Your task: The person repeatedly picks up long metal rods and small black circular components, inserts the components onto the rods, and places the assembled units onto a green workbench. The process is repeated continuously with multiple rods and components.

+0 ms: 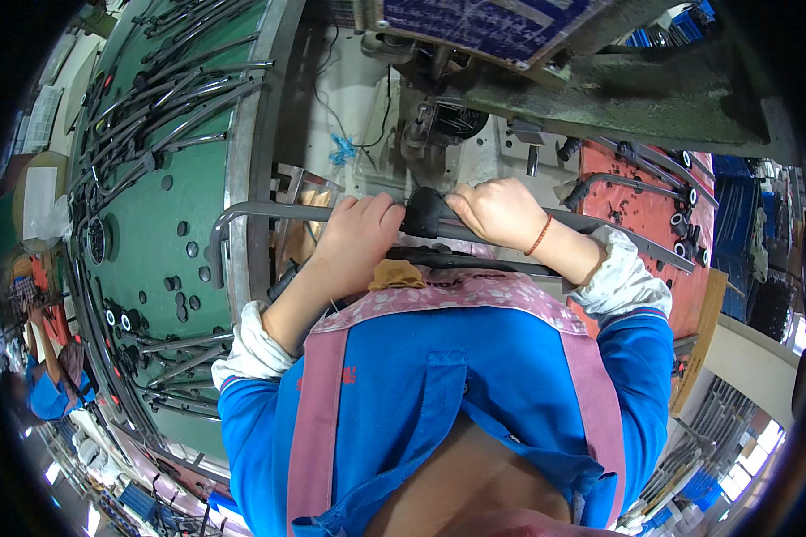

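A long grey metal tube [278, 210] lies crosswise in front of me, its left end bent downward over the edge of the green table. A black plastic fitting [424, 213] sits around the tube between my hands. My left hand [363, 234] is closed around the tube just left of the fitting. With fingers curled, my right hand [501, 215] grips the tube right beside the fitting, thumb toward it. The tube's far right end reaches over the red table. Just beyond the fitting stands the metal tooling [419, 134] of a machine.
The green table [175, 237] on the left bears several metal tubes [175, 107] and scattered black caps. On the right, a red table [613, 201] carries tubes and black rings. The machine's green body [636, 98] overhangs the far side. Another person [52, 380] is at far left.
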{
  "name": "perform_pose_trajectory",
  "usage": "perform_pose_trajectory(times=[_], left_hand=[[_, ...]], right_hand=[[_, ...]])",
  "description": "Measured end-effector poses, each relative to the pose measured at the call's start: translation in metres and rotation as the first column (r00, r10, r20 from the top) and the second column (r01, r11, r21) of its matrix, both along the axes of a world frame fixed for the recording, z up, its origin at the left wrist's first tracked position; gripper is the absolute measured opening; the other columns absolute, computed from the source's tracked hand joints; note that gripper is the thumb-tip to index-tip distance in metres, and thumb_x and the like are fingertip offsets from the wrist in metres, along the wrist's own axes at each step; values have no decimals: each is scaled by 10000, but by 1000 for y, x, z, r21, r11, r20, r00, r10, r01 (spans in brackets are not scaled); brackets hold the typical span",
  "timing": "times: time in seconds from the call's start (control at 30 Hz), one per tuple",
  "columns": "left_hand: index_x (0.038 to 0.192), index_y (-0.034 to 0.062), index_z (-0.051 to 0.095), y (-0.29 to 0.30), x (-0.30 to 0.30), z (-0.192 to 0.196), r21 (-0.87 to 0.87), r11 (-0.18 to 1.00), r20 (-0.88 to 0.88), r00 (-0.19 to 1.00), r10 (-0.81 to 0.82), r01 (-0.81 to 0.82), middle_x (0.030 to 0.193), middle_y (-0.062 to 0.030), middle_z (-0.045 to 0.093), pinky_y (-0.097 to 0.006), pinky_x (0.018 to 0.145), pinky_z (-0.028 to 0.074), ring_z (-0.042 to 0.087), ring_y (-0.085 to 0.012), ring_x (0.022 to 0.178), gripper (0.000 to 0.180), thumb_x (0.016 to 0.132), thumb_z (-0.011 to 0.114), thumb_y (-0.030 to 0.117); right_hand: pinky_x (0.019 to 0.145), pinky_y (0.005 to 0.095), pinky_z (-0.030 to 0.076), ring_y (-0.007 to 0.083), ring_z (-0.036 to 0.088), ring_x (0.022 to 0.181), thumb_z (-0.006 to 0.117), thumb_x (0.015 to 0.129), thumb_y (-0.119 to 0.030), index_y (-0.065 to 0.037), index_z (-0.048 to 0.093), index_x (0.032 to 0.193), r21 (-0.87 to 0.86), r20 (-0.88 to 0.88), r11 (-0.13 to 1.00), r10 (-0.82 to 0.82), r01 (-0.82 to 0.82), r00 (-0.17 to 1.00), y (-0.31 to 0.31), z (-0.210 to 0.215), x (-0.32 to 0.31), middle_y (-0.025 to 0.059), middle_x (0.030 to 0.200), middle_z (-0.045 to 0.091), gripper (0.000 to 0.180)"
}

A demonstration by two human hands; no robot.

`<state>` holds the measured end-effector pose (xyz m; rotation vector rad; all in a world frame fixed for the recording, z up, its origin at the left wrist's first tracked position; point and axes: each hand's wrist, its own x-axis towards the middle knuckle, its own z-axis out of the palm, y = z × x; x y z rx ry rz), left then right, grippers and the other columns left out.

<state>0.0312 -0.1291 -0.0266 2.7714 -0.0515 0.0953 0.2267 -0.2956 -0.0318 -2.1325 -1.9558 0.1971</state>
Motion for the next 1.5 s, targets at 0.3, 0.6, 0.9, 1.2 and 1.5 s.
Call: perform_pose_trajectory(times=[0.3, 0.6, 0.9, 1.2, 1.5], left_hand=[[1226, 25, 508, 2, 16, 12, -380, 923, 28, 996, 82, -66, 967, -188, 649, -463, 717, 463, 628, -365, 867, 467, 833, 660, 225], [1147, 242, 584, -9, 39, -9, -330, 883, -133, 942, 307, -334, 656, -134, 634, -475, 581, 473, 640, -367, 670, 225, 964, 530, 360], [1022, 214, 640, 3, 51, -6, -339, 872, 49, 919, 391, -353, 694, -114, 652, -464, 584, 493, 647, -354, 682, 178, 954, 545, 349], [1021, 125, 702, 56, 83, 37, -369, 855, 36, 914, 405, -364, 817, -160, 678, -433, 684, 514, 657, -369, 795, 271, 925, 562, 336], [961, 129, 724, 66, 106, 46, -346, 827, -176, 896, 407, -443, 801, -151, 672, -456, 703, 492, 638, -378, 817, 259, 876, 583, 330]], right_hand=[[471, 435, 504, 327, 626, 511, 482, 981, -348, -75, 612, 727, -20, -16, 998, -53, 52, 998, -7, -5, 10, 148, 545, 594, 395], [474, 430, 506, 322, 632, 519, 471, 984, -361, -77, 617, 729, -73, 47, 996, -55, 59, 997, -6, 4, 10, 144, 554, 602, 409], [508, 470, 490, 357, 625, 571, 465, 988, -373, -64, 631, 794, -129, 41, 988, -84, 88, 996, 13, 15, 17, 165, 616, 621, 401], [816, 297, 502, 229, 630, 958, 454, 1003, -254, -6, 584, 1124, -74, 945, 961, 153, -267, 289, 56, 48, 51, 112, 1064, 635, 305], [942, 377, 486, 242, 584, 1124, 394, 994, -283, -50, 497, 1371, -267, 771, 933, 57, -240, -635, 61, 70, 69, 127, 1245, 593, 455]])
